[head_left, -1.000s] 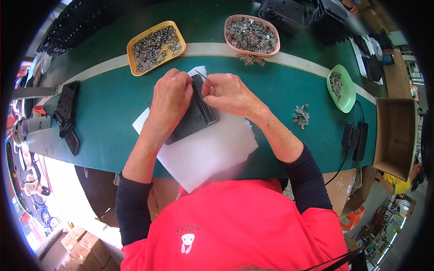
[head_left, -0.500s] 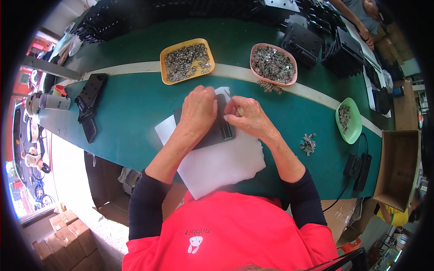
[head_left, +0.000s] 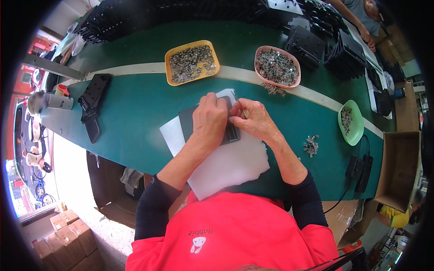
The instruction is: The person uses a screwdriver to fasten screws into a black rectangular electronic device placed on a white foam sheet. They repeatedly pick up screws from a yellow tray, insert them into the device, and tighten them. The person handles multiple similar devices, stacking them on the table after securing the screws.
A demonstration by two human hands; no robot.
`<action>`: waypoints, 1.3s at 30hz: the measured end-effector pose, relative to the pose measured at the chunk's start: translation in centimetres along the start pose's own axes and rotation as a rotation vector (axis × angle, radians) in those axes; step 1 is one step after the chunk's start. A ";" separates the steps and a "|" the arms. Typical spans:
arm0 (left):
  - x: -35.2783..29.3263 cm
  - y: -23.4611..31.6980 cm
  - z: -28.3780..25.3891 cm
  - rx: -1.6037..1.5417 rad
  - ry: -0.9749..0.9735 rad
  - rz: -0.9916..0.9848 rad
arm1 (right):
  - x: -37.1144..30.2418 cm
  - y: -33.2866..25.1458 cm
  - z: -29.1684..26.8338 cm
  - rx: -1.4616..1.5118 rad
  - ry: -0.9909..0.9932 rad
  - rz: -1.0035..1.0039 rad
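Observation:
A dark grey flat plate (head_left: 186, 121) with a slotted black part (head_left: 233, 134) at its right side lies on a white foam sheet (head_left: 228, 167) in front of me. My left hand (head_left: 210, 119) is closed, its knuckles up, over the plate; its fingertips are hidden, and I cannot make out what they grip. My right hand (head_left: 254, 118) pinches a thin pointed tool (head_left: 238, 102) with a pale grip, beside the plate's right edge. The tool's tip points up and away from me, close to the left hand's fingers.
Small metal parts fill a yellow tray (head_left: 170, 80), a pink tray (head_left: 298, 79) and a green tray (head_left: 358, 122). Loose parts (head_left: 311, 146) lie at the right. Black brackets (head_left: 93, 106) sit at the left, black housings (head_left: 305, 45) at the far right. Another person's hand (head_left: 368, 39) is beyond.
My left hand has shifted right across the plate, uncovering more of its left part. My right hand stays beside it with the tool, tilted a little differently. The whole view has shifted slightly.

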State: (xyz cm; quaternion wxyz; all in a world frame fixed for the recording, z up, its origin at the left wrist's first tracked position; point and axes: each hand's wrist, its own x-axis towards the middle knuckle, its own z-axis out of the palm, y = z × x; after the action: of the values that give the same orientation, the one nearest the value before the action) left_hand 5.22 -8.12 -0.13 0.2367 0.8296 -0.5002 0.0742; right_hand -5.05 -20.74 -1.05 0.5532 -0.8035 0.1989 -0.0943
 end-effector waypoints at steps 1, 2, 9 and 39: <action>-0.1 -0.3 0.1 -0.034 0.002 -0.020 | -0.1 -0.1 0.0 -0.015 0.000 0.009; 0.1 -0.8 0.3 -0.068 0.003 -0.040 | -0.1 -0.2 0.0 -0.030 0.000 0.018; 1.1 -0.1 -0.8 0.091 -0.175 0.032 | -0.1 0.1 0.0 -0.015 0.025 -0.021; -2.1 -3.1 0.3 -0.177 0.102 0.012 | -2.6 -3.4 0.2 -0.572 0.066 -0.146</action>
State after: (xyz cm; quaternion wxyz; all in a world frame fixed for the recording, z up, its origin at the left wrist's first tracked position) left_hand 6.79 -5.39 -2.14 0.3336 0.7975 -0.4973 0.0731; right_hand -6.63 -18.42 2.18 0.2894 -0.9353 0.1772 -0.1002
